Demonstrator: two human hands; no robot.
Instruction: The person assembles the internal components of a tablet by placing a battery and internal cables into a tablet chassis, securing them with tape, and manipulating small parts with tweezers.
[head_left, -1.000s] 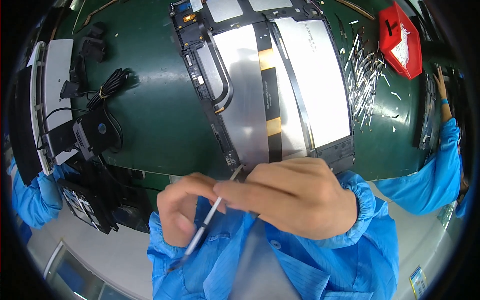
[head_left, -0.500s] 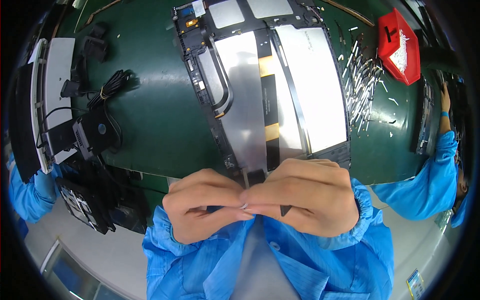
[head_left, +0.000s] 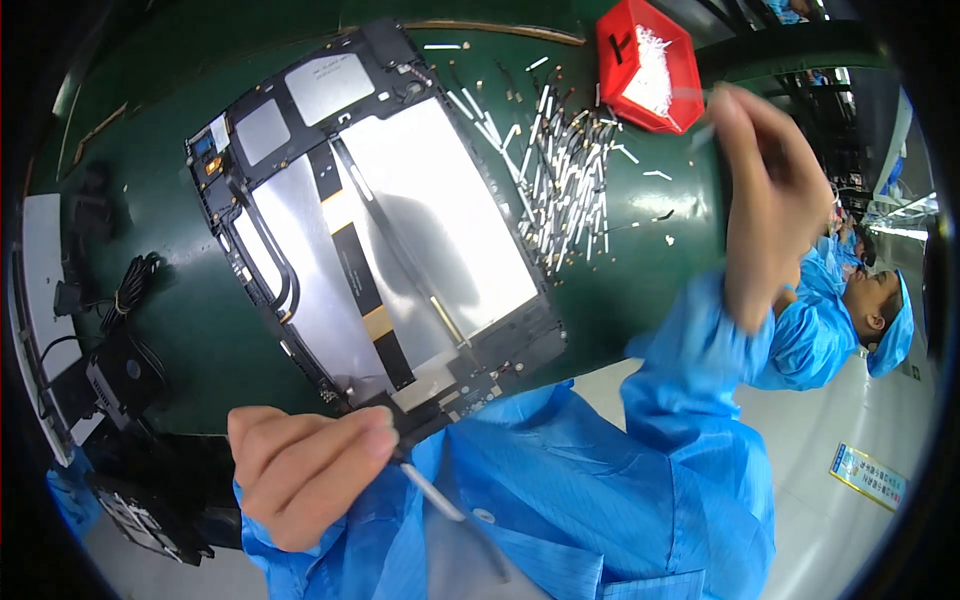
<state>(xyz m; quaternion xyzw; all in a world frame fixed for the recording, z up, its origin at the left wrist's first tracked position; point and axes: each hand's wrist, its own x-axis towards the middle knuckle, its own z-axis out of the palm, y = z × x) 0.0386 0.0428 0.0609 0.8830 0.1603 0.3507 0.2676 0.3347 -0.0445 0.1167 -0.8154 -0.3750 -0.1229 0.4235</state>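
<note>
At the table's front edge, my left hand (head_left: 310, 470) is closed in a pinch on a thin flat strip cable (head_left: 434, 493). The cable hangs down and to the right across my blue smock, part pale and part dark. Over on the right, my right hand (head_left: 770, 200) is raised beside the red bin (head_left: 616, 84), blurred by motion. Its thumb and forefinger come together at a small pale strip (head_left: 703, 137), too smeared to make out fully. Between the hands lies a black device frame (head_left: 515, 335) with large silver panels, tilted on the table.
Many loose black-and-white strips (head_left: 565, 190) are scattered right of the frame. White scraps (head_left: 650, 75) fill part of the bin. On the left sit a bundled black cable (head_left: 130, 285) and a black box (head_left: 125, 380). A person in blue (head_left: 810, 335) is at the right.
My hands were together at the frame's near edge. My right hand has moved up and right to the red bin, while my left stays low with the strip cable. The view has swung right.
</note>
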